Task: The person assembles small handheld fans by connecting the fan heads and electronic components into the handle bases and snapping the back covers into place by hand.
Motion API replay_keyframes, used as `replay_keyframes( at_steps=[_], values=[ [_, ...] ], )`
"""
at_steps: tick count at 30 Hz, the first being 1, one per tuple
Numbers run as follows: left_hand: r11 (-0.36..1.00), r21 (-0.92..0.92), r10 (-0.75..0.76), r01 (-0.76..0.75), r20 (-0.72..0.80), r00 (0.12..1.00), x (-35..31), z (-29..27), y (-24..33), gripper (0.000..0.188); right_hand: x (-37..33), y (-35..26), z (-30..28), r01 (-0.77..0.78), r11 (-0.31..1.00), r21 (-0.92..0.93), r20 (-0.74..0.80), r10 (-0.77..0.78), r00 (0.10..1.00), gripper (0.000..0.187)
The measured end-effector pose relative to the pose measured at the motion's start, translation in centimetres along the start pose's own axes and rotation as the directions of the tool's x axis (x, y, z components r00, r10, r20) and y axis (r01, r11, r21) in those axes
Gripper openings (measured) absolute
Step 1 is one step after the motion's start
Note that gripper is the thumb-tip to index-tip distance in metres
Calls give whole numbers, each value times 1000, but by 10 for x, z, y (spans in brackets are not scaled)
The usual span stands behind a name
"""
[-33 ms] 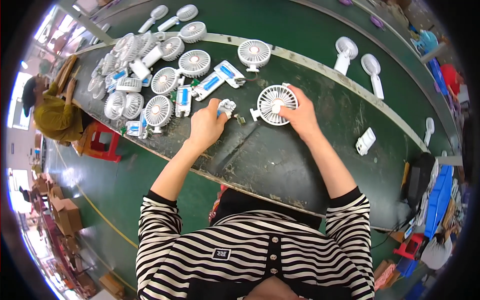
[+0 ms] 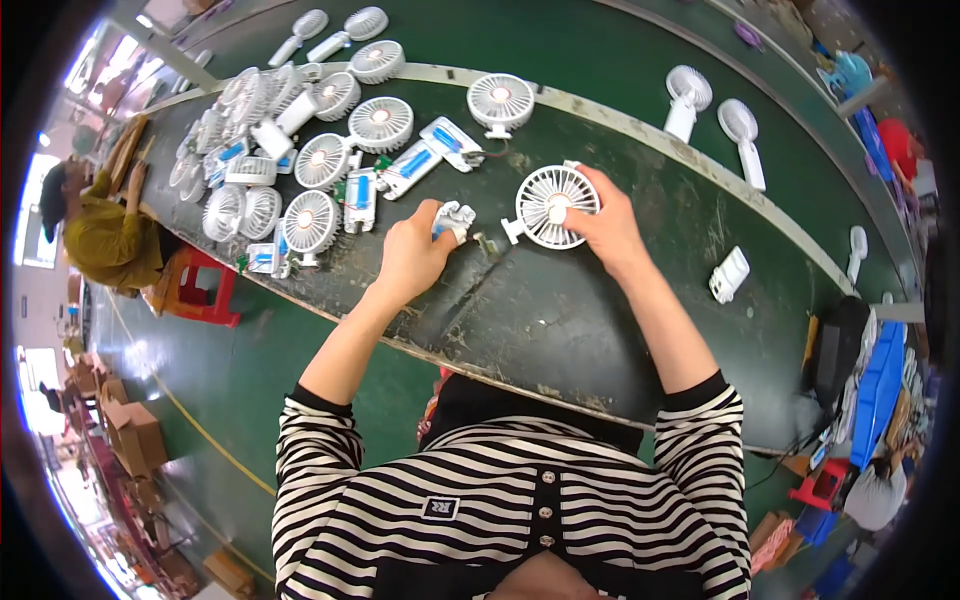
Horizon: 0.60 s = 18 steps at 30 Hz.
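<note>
My right hand (image 2: 610, 225) grips a white round fan head (image 2: 545, 190) by its right side, thumb over the hub. Its short neck (image 2: 512, 232) points down to the left. My left hand (image 2: 415, 250) is closed round a white handle piece (image 2: 457, 218), where a bit of blue shows by the fingers. A small circuit board (image 2: 487, 244) sits just right of that piece; whether a wire joins it to the fan head I cannot tell. Above my left hand lie opened handles with blue batteries (image 2: 412, 165) and another fan head (image 2: 500, 100).
Many white fan heads (image 2: 240, 100) and opened handles heap at the table's left. A loose white handle shell (image 2: 730, 274) lies to the right. Whole handheld fans (image 2: 741, 130) rest beyond the pale divider strip (image 2: 600, 113). A person (image 2: 105, 225) sits at the far left by a red stool (image 2: 208, 290).
The whole view has shifted slightly. The small circuit board sits a little differently beside the handle piece. Both hands keep their hold.
</note>
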<state>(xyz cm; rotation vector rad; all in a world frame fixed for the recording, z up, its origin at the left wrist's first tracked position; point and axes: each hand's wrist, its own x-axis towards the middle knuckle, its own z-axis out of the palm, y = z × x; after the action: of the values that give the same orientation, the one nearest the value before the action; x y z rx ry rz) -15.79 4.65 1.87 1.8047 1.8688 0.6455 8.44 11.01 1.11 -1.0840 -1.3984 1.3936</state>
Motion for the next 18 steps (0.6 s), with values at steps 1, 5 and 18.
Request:
replay_keyframes(
  at_steps=[1,5,18],
  values=[
    [956,-281,-37,81,158,987,-6,2,0,26,-6,-14,-7,-14,1000,11,48,14,999,59],
    [420,-731,-2,537,592,806,-25,18,47,30,-26,-26,-41,-117,985,129,132,100,986,68],
    [447,-621,96,644,749,656,-40,81,106,33,-71,-13,-81,-196,959,205,137,170,976,65]
  ],
)
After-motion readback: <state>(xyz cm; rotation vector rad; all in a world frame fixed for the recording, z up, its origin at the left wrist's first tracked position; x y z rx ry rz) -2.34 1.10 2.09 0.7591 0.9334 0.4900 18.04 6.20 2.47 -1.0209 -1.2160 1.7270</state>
